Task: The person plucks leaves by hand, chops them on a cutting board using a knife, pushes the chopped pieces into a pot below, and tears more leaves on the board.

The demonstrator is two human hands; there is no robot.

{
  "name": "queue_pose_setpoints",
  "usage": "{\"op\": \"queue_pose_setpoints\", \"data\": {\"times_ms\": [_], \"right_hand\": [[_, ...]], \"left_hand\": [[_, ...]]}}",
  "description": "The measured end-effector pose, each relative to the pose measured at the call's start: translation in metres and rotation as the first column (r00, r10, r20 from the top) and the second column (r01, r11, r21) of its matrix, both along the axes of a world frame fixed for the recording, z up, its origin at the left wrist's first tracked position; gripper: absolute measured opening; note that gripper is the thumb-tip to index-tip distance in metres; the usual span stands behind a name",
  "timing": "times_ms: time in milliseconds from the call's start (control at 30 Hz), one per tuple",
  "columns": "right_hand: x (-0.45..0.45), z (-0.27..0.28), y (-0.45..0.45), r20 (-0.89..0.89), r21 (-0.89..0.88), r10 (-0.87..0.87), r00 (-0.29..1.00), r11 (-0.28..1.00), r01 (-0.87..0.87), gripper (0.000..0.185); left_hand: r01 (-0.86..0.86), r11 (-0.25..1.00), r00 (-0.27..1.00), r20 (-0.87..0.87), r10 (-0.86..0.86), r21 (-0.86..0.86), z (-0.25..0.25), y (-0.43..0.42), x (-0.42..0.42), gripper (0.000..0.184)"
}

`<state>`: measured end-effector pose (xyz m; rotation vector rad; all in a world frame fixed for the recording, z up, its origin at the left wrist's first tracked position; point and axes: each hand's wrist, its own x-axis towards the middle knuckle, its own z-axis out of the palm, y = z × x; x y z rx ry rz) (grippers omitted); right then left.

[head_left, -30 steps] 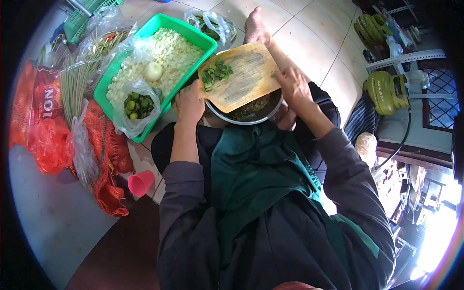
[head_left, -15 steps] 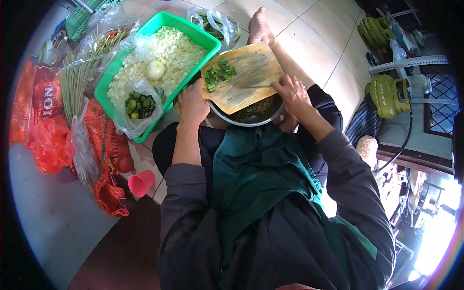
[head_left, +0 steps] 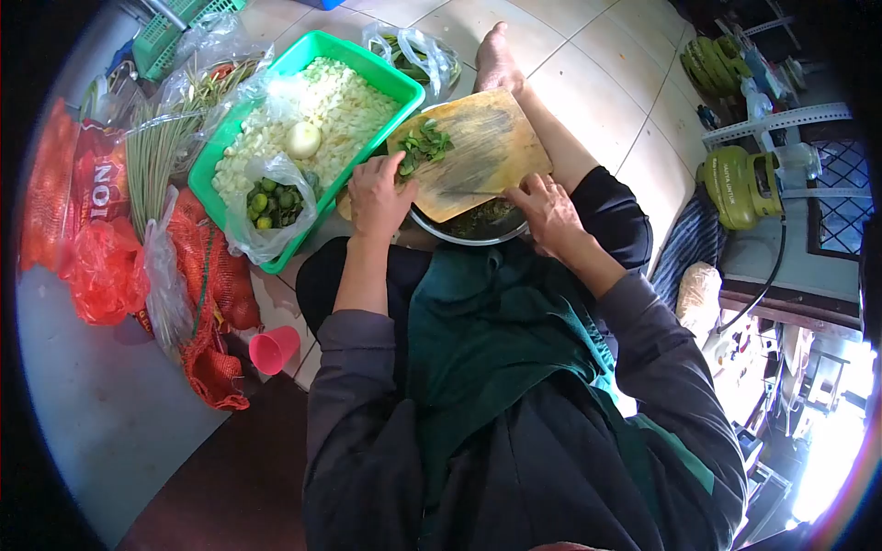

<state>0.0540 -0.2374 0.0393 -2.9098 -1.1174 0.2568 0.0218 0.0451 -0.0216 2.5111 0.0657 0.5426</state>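
Observation:
A worn wooden cutting board (head_left: 491, 151) rests across a metal bowl (head_left: 469, 241), tilted and covering most of it. Dark greenish contents (head_left: 487, 219) show in the bowl below the board's near edge. A small heap of green leaves (head_left: 424, 147) lies at the board's left end. Beside those leaves is my left hand (head_left: 379, 197), its thumb and forefinger apart at the board's left edge, nothing visible between them. My right hand (head_left: 549, 216) grips the board's near right corner; its fingertips are partly hidden.
To the left stands a green tub (head_left: 322, 216) of chopped pale pieces, with a whole peeled onion (head_left: 303, 140) and a bag of limes (head_left: 273, 204) on top. Red mesh sacks (head_left: 216, 266), a pink cup (head_left: 275, 350) and lemongrass-like stalks (head_left: 152, 170) lie further left. Green gas cylinders (head_left: 730, 188) stand right.
My left hand has shifted from holding the board's left edge towards the leaves, its fingers spreading. My right hand stays at the board's corner. The whole view has shifted slightly.

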Motion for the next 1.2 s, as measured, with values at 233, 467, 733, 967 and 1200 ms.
{"op": "queue_pose_setpoints", "data": {"times_ms": [233,467,733,967,1200], "right_hand": [[0.009,-0.012,-0.005,0.037,0.284,-0.088,0.995,0.956,0.073,0.034],[0.04,-0.039,0.016,0.072,0.331,-0.196,0.978,0.93,0.162,0.042],[0.004,0.001,0.052,0.096,0.162,-0.21,0.973,0.968,0.193,0.048],[-0.071,-0.027,0.124,-0.436,0.521,0.255,0.863,0.853,0.011,0.052],[-0.06,-0.121,0.177,-0.605,0.129,-0.028,0.796,0.983,0.133,0.067]], "left_hand": [[-0.009,1.0,0.998,-0.058,0.009,-0.004,-0.002,0.0,0.001,0.034],[-0.008,0.989,1.0,0.025,0.011,-0.15,-0.008,0.009,0.002,0.028],[-0.062,0.843,0.988,0.086,0.127,-0.534,-0.003,0.011,0.008,0.018],[-0.073,0.677,0.951,0.153,0.269,-0.732,-0.003,0.02,0.006,0.025],[-0.072,0.691,0.938,0.186,0.292,-0.719,-0.005,0.02,0.006,0.025]]}}
